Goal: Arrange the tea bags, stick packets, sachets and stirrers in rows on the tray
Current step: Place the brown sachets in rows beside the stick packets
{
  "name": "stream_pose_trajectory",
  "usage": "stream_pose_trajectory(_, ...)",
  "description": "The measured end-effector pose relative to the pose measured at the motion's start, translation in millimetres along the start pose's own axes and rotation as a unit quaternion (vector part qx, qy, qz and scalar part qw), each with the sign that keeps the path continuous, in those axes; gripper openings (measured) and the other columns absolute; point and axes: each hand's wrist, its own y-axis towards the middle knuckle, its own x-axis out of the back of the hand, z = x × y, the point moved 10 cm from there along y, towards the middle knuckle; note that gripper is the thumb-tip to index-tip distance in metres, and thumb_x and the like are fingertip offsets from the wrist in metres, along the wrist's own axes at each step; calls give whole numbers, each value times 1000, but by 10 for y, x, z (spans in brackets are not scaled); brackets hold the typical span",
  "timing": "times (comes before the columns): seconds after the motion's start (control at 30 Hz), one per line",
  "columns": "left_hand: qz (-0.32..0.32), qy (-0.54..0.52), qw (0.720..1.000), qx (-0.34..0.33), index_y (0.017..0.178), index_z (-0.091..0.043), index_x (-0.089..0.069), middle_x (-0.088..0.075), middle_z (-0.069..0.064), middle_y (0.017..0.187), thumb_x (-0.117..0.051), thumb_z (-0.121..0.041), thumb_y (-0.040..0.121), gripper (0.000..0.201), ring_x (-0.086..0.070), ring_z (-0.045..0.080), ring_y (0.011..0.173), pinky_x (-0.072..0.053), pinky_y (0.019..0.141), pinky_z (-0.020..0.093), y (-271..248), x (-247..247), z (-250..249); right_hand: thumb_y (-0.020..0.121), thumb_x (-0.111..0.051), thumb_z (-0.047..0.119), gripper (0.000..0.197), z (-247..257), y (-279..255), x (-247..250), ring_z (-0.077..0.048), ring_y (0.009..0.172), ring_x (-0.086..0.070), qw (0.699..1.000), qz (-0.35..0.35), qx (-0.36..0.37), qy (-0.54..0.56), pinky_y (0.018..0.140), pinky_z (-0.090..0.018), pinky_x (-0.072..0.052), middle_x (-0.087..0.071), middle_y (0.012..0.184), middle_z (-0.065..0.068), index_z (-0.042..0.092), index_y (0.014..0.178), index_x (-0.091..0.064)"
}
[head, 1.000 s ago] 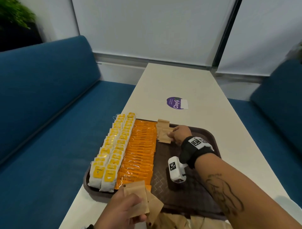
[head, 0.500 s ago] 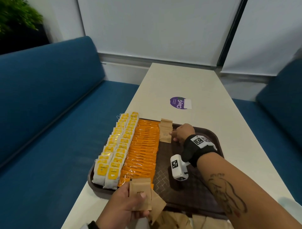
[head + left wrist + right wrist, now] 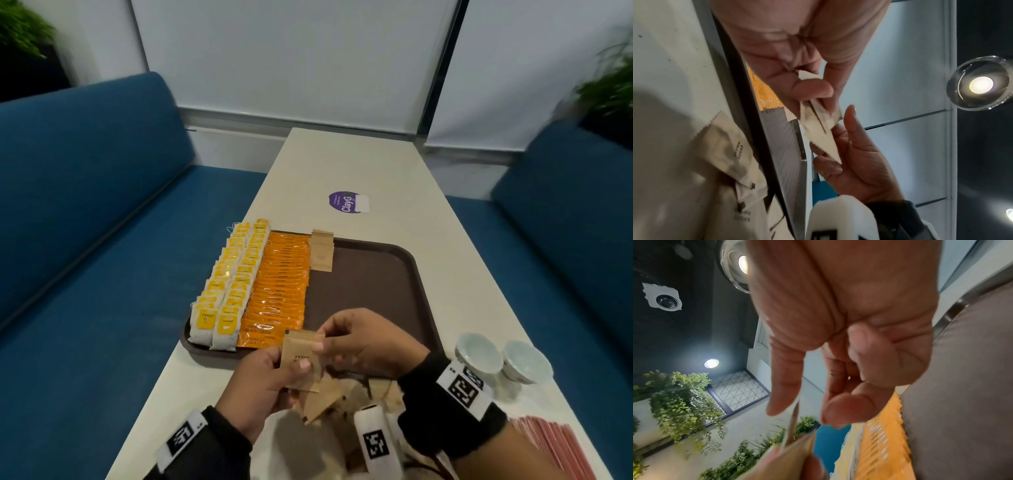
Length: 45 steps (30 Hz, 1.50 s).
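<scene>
Head view: the brown tray [image 3: 394, 274] carries two rows of tea bags [image 3: 227, 291] at its left, a row of orange stick packets [image 3: 279, 291] beside them, and a short row of kraft sachets [image 3: 321, 251] begun at the far edge; the left hand [image 3: 265, 383] grips a small stack of loose sachets [image 3: 301, 356] over the tray's near rim, thumb curled onto the top one; the right hand [image 3: 366, 342] pinches that top sachet's edge between thumb and forefinger; red stirrers [image 3: 555, 445] lie untouched on the table — sachet step under way.

Left wrist view: the left hand's fingers [image 3: 809, 87] press the stack [image 3: 822, 126]; right fingers close on its far end.

Right wrist view: thumb and forefinger [image 3: 785, 386] nip one thin sachet edge; the other fingers curl clear.

Judgement: the next move calls for peeling off a single sachet and laying it overlapping, square with the started row — two may lift together.
</scene>
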Motion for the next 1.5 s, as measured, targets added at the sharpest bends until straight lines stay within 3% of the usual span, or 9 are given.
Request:
stream_pose_trajectory(0.2, -5, 6, 1000, 14, 97, -3, -66, -68, 8, 74, -51, -16, 95, 21, -57, 7, 47, -38, 38, 16, -54, -45, 121, 82, -70, 9, 15, -265, -215, -59, -9, 50, -52, 989, -91, -2, 119, 43, -20, -33, -63, 64, -4, 11, 77, -56)
stream_pose_trajectory(0.4, -24, 98, 995, -14, 88, -8, -68, -67, 3, 74, -58, -6, 90, 11, -43, 0, 40, -30, 40, 14, -79, 0, 144, 80, -69, 3, 19, -489, -357, -100, -16, 58, -56, 962, -132, -29, 238, 40, -20, -34, -64, 71, -13, 9, 75, -52)
stream_pose_trajectory(0.5, -41, 155, 986, -49, 90, -5, -69, -71, 3, 78, -62, -10, 87, 8, -58, 3, 54, -41, 46, 16, -57, 69, 25, 73, -75, 4, 20, -501, -406, -96, -12, 64, -62, 987, -126, -33, 95, 46, -19, -45, -68, 79, -5, 11, 78, -57)
stream_pose_trajectory(0.63, -7, 284, 956, -69, 74, 2, -62, -66, 9, 68, -71, -12, 81, 18, -56, 12, 60, -45, 60, 23, -10, 84, -100, 70, -80, 12, 40, -224, -426, 11, -18, 95, -61, 990, -126, 44, -46, 80, -26, -53, -63, 103, 5, 28, 100, -58)
stream_pose_trajectory(0.73, 31, 339, 938, -62, 64, -13, -60, -56, -8, 56, -75, -14, 77, 20, -49, 1, 51, -42, 55, 17, -13, -7, -125, 75, -78, 21, 36, 49, -392, -42, -2, 89, -58, 977, -94, 92, -169, 78, -18, -48, -61, 99, 14, 29, 108, -64)
stream_pose_trajectory(0.93, 15, 289, 954, -79, 73, -9, -72, -70, 3, 73, -76, -6, 75, 5, -63, 9, 70, -52, 64, 22, 77, 20, -248, 77, -74, 18, 15, 225, -185, -29, 2, 65, -53, 957, -39, 73, -278, 64, -17, -48, -61, 79, 12, 21, 91, -70)
stream_pose_trajectory(1.07, -36, 227, 970, -78, 86, -22, -72, -68, -7, 82, -67, 0, 81, 23, -58, 8, 70, -42, 54, 14, 195, 209, -277, 80, -72, 11, 15, 242, 127, 442, -3, 60, -56, 978, -114, 61, -162, 57, -15, -48, -62, 71, 6, 21, 74, -63)
stream_pose_trajectory(1.33, -50, 128, 990, -38, 100, -23, -64, -65, -1, 104, -64, 6, 81, 34, -62, 19, 90, -49, 58, 24, 464, 313, -133, 92, -54, 1, 4, -112, 1079, 1073, -2, 26, -42, 960, -226, -108, 126, 29, -12, -31, -62, 79, -12, 2, 94, -57)
stream_pose_trajectory(1.5, -50, 102, 993, -18, 96, -18, -65, -65, 3, 103, -66, 11, 76, 36, -63, 24, 92, -54, 65, 36, 551, 363, -25, 93, -57, 8, 16, -333, 1541, 1243, -8, 46, -48, 953, -238, -165, 86, 34, -15, -33, -55, 69, -5, 10, 77, -54)
